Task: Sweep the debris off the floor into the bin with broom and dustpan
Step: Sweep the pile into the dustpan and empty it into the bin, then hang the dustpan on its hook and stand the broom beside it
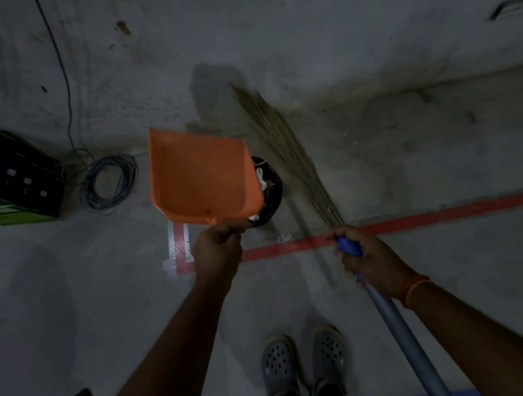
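Observation:
My left hand grips the handle of an orange dustpan, held up in the air over a small black bin. The pan hides most of the bin; white scraps show inside the bin at its right rim. The pan's visible surface carries no debris. My right hand grips the blue collar of a broom whose straw bristles point away to the upper left, blurred, right of the bin. Its grey handle runs down to the lower right.
A black and green crate stands at the left, with a coiled grey cable beside it and black cords running up the floor. Red tape lines cross the concrete floor. My grey clogs are at the bottom.

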`<action>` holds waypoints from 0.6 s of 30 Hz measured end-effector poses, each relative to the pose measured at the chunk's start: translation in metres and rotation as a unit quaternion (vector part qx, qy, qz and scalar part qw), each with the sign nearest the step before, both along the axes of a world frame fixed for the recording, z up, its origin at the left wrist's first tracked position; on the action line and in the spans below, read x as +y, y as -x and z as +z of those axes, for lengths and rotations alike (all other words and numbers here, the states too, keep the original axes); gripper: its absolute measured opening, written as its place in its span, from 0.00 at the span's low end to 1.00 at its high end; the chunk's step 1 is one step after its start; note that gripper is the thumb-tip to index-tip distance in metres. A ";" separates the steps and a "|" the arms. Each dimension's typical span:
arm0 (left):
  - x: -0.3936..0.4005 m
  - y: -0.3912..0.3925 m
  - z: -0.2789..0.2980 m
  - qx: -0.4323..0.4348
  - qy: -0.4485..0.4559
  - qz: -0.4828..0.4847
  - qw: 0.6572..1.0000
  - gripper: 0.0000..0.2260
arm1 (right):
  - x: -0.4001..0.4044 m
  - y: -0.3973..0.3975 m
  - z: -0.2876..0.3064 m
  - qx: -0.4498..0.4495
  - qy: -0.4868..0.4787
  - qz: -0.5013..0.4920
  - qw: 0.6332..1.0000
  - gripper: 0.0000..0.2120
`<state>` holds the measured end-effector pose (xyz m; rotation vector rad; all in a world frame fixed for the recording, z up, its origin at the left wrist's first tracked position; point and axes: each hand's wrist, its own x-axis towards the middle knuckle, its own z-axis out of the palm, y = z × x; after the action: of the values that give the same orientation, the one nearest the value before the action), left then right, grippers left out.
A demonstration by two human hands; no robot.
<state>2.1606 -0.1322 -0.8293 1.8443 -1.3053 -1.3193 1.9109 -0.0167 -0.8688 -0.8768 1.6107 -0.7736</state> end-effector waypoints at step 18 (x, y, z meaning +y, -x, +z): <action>0.127 0.074 0.262 0.245 0.036 -0.081 0.965 0.14 | 0.103 0.031 0.315 -0.018 0.098 -0.120 0.988 0.08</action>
<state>2.0861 -0.0050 -0.5672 1.2652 -1.2274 -1.6563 1.8799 0.0862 -0.5542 -0.8105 1.6462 -1.1254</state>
